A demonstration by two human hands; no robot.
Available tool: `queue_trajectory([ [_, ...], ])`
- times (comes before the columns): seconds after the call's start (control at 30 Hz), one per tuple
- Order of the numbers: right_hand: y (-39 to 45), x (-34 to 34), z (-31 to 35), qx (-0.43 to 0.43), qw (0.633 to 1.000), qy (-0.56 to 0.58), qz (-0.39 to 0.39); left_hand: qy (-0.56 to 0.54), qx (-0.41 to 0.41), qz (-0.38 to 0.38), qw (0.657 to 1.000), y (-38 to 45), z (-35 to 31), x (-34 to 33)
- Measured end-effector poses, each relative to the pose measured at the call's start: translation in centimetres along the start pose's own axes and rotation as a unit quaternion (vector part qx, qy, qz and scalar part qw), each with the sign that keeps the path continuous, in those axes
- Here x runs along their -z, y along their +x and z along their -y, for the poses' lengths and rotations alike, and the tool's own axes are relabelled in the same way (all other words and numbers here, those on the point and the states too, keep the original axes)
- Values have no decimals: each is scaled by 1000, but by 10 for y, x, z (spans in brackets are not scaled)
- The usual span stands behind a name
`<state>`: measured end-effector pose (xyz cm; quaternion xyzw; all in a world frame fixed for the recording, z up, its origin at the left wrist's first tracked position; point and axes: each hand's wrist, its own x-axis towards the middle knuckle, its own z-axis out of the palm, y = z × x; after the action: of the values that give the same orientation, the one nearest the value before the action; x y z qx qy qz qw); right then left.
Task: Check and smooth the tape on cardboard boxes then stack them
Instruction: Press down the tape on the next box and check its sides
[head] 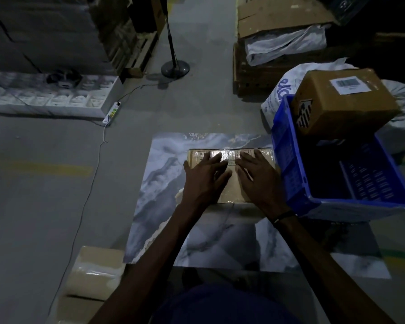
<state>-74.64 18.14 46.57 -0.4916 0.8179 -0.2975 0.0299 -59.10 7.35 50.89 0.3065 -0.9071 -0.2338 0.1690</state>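
A flat cardboard box (232, 192) lies on a marble-patterned sheet (159, 183) on the floor. A strip of clear shiny tape (229, 154) runs along its far edge. My left hand (204, 176) and my right hand (257, 178) both rest palm-down on the box top, fingers spread, fingertips at the tape. Neither hand grips anything. A second cardboard box (344, 101) with a white label sits tilted on the rim of a blue plastic crate (290, 164) to the right. Another taped box (96, 272) stands at the near left.
A white sack (276, 97) sits behind the crate. Farther back are stacked cartons (278, 22), a pallet (140, 52), a fan stand (174, 66), and a power strip (111, 113) whose cable trails across the grey floor on the left.
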Motion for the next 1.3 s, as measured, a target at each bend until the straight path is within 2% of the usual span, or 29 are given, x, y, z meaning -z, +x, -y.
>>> queue_trajectory([
  [0.13, 0, 5, -4, 36, 998, 9, -47, -1, -2, -20, 1000, -3, 2, -6],
  [0.33, 3, -3, -10, 19, 1000, -2, -7, 19, -2, -33, 999, -2, 0, -7],
  [0.47, -4, 5, 1, 62, 997, -34, -38, 60, -17, -47, 997, -5, -1, -11],
  [0.9, -5, 22, 14, 65, 997, 26, -28, 54, -25, -15, 998, -4, -5, -1],
  [1.17, -20, 11, 15, 22, 999, 13, -30, 76, -26, -14, 997, -12, -3, -10],
  [1.3, -20, 18, 17, 8, 999, 33, -9, 27, -5, 22, 999, -15, -5, -6],
])
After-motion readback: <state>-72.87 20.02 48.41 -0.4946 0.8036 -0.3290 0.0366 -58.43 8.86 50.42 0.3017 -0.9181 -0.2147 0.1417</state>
